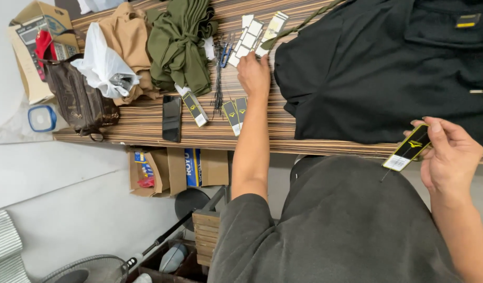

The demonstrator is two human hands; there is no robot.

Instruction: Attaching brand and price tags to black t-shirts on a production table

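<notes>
The fingers (434,137) of the right hand (448,157) are closed in a pinch on a narrow black cardboard hang tag with a yellow mark and a white label end (408,151). The tag's long axis runs from about 1 o'clock, at the fingers, down to 7 o'clock, where the white end hangs free over the person's dark grey shirt (336,220). A thin dark string or pin seems to leave the low end; it is too fine to tell which.

The left hand (254,76) lies far away, at about 10 o'clock from the right one. It rests palm down on the striped brown wooden worktop (142,123), fingers slightly curled, with the tips touching or just beside a small fan of white rectangular paper tags (254,34). I cannot tell whether it grips any of them.

At 6 o'clock from this hand, two more black and yellow tags (235,112) lie flat beside the forearm. At 8 o'clock lies a bundle of thin black tag strings (218,84), then a single black tag (195,108) and a black phone (172,118).

A black folded garment (383,73) covers the worktop from 10 to 12 o'clock of the right hand, so this hand is the nearer one to it. An olive green folded cloth (181,44) and a tan one (129,39) lie beyond the strings.
</notes>
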